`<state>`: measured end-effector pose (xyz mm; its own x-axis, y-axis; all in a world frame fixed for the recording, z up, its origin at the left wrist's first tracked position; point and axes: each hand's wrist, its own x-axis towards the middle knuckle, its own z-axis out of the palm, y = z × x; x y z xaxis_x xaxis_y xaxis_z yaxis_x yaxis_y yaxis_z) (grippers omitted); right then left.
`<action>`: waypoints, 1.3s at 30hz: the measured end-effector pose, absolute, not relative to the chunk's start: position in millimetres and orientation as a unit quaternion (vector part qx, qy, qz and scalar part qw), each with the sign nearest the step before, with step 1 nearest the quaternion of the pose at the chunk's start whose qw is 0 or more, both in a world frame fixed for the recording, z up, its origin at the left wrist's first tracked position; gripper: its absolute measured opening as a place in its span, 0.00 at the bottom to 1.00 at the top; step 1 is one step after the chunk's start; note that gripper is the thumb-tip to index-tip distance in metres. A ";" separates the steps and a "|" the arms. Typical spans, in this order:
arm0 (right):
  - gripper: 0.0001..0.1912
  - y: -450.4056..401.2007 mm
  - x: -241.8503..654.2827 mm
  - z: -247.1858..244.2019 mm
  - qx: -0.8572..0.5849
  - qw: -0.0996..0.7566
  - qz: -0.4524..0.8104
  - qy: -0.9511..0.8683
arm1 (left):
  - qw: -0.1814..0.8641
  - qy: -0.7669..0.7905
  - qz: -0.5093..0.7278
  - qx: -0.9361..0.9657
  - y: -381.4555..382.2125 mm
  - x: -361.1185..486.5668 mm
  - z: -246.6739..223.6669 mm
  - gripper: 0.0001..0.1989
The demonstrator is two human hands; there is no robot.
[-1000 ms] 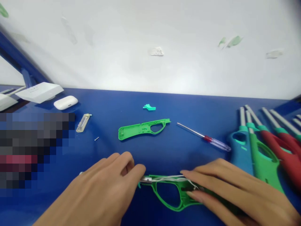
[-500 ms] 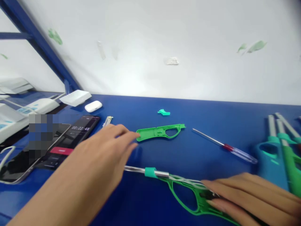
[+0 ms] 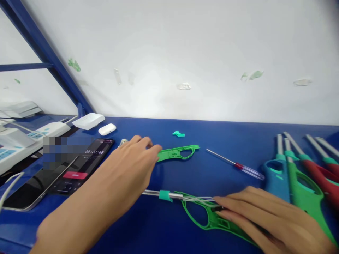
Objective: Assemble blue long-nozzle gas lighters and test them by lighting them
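A green plastic lighter handle half (image 3: 172, 154) lies inner side up beyond my left hand (image 3: 135, 158). My left fingers are curled over its left end, and their tips are partly hidden. Nearer to me lies a second green handle half (image 3: 212, 222) with a metal tube (image 3: 176, 195), a teal collar (image 3: 164, 195) and white wires (image 3: 201, 200) along it. My right hand (image 3: 265, 218) lies over its grip end, thumb and fingers closed on a small black part (image 3: 217, 208) and the shell. The palm hides the rest of the grip.
A screwdriver (image 3: 245, 170) lies to the right of the far half, and a small teal piece (image 3: 178, 134) behind it. Several long lighters (image 3: 304, 187) are at right. Phones (image 3: 79, 165), a white case (image 3: 107, 129) and power strips (image 3: 50, 130) are at left, before a white wall.
My left hand has moved right, over the end of the far green half. My right hand stays on the near half. The camera view has shifted, showing more lighters at right.
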<state>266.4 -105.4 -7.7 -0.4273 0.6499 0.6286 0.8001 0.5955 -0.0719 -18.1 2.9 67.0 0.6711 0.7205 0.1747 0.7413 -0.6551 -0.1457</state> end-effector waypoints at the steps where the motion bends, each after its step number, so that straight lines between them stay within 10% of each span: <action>1: 0.16 -105.2 265.3 -5.7 -0.440 0.314 -0.123 -0.832 | 0.103 -0.402 -0.044 -0.909 9.6 -5.8 71.8 0.17; 14: 0.11 -103.0 265.1 -7.0 -0.485 0.295 0.001 -0.823 | -0.083 -0.374 -0.097 -0.919 103.4 64.1 44.6 0.16; 26: 0.20 -107.1 263.5 -4.2 -0.469 0.294 -0.094 -0.827 | -0.581 -0.274 -0.210 -0.737 21.5 44.0 60.1 0.20; 39: 0.12 -116.4 266.5 -6.1 -0.509 0.299 -0.002 -0.807 | -0.650 -0.305 -0.230 -0.657 9.9 39.1 43.6 0.13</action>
<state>266.5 -116.4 -6.1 -0.3027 0.8209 0.4842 0.8235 0.4810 -0.3008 39.1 9.9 43.6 0.7084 0.6994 -0.0948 0.1016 0.0319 0.9943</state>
